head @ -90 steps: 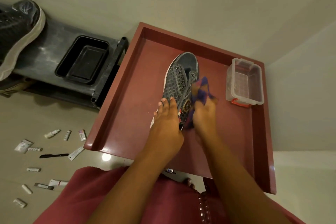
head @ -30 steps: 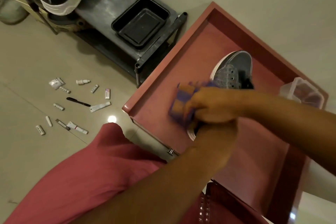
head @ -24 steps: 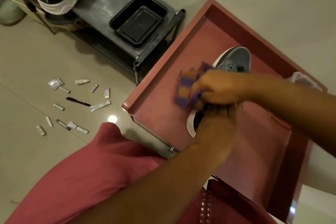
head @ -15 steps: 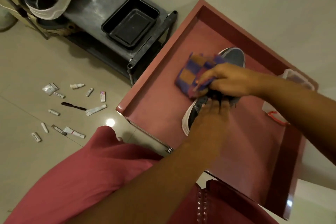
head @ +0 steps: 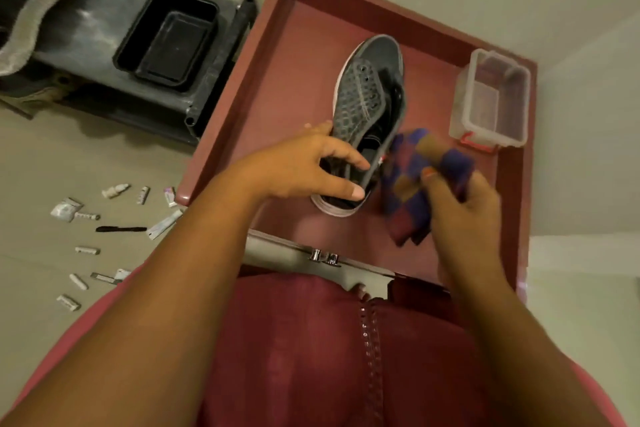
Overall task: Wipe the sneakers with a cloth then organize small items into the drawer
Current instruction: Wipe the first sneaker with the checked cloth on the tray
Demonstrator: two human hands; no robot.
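A grey sneaker point(head: 367, 94) with a white sole lies on the red cabinet top point(head: 291, 80), toe pointing away from me. My left hand point(head: 304, 166) grips its heel opening, fingers curled into the shoe. My right hand point(head: 464, 208) holds a blue, maroon and orange checked cloth point(head: 415, 180) just right of the heel, off the shoe. Several small white tubes and packets point(head: 86, 218) and a black pen-like item point(head: 121, 229) lie scattered on the floor at left.
A clear plastic box point(head: 491, 104) with a red latch stands at the cabinet's back right. A drawer handle point(head: 323, 256) shows at the front edge. Left of it, a dark shoe rack point(head: 104, 28) carries a black tray point(head: 166, 42) and another sneaker point(head: 38, 0).
My right hand carried the cloth from the shoe's left side across to its right, off the shoe. My left hand stayed at the heel. The view swung back over the cabinet.
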